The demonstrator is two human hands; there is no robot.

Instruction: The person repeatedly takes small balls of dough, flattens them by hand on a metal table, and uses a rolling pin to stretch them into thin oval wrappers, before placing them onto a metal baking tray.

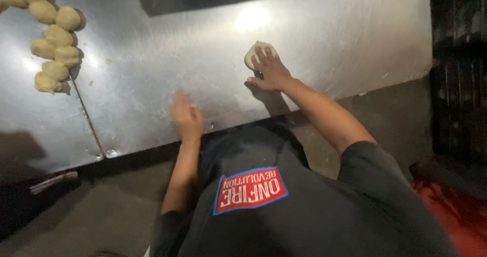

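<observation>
While my right hand point(271, 72) presses flat, ungripping, on the pale round dough disc point(257, 51) at one o'clock, my blurred left hand point(186, 117) holds nothing I can tell; uneven pressure could tear it on the steel table point(329, 39).

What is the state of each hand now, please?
Left hand: blurred, holding nothing visible; open or closed cannot be told.
Right hand: open, fingers flat on the pale flattened dough piece on the steel table.

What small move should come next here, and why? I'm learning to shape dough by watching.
Probably keep pressing the dough piece flatter with the right hand: its fingers rest on it, and it looks only partly flattened. The left hand is blurred and empty over the steel table.
</observation>
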